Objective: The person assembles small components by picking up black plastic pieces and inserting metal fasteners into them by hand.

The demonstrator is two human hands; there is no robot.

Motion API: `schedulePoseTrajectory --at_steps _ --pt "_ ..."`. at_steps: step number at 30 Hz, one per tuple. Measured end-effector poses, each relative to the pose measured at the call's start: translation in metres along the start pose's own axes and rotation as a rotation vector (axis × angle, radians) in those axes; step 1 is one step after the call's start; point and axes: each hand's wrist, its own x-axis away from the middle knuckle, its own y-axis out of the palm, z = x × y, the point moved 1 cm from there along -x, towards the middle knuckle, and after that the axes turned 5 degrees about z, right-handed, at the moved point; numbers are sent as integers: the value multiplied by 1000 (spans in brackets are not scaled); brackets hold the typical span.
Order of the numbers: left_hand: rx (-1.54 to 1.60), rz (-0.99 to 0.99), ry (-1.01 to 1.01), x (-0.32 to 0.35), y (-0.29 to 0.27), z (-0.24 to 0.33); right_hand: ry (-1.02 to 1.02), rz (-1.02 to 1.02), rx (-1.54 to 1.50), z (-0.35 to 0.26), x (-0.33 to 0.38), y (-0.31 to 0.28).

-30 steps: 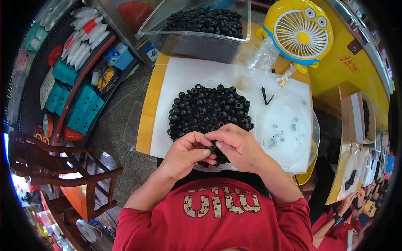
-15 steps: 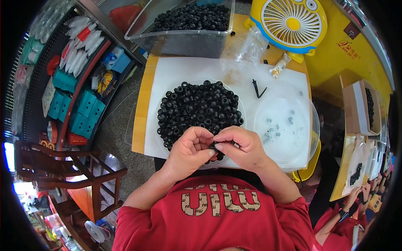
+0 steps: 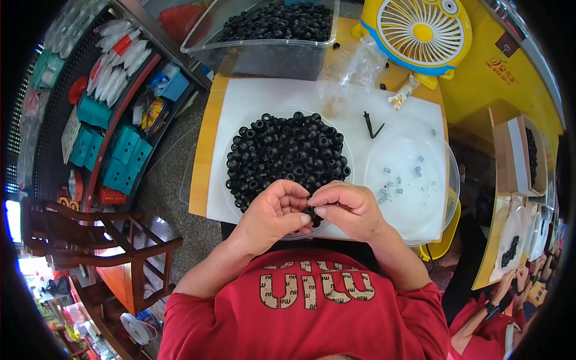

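Our left hand (image 3: pixel 271 211) and right hand (image 3: pixel 349 210) close together over the near edge of a heap of hollow black pieces (image 3: pixel 287 150), both curled inward, whether either grip pinches one we cannot tell, the heap in a round clear dish (image 3: pixel 333 124) on our tabletop (image 3: pixel 211 144)

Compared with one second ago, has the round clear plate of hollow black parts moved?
No. Against the white sheet below, the round clear plate keeps its place; only the whole camera view has shifted.
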Motion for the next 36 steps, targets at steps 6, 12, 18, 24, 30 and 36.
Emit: schedulePoseTrajectory --at_steps 6,12,18,24,30,36 --pt "99 -61 -39 1 -2 0 52 25 -282 8 3 4" --pt "62 -1 5 1 1 -3 -21 -17 -86 2 1 3" --pt "18 43 -4 2 3 1 134 82 -308 4 3 6" --pt "53 35 3 2 4 0 85 91 -241 9 5 9" --pt "103 61 32 1 5 -4 -71 164 -2 4 2 13" --pt "134 114 82 -1 6 -7 -217 184 202 2 1 16"
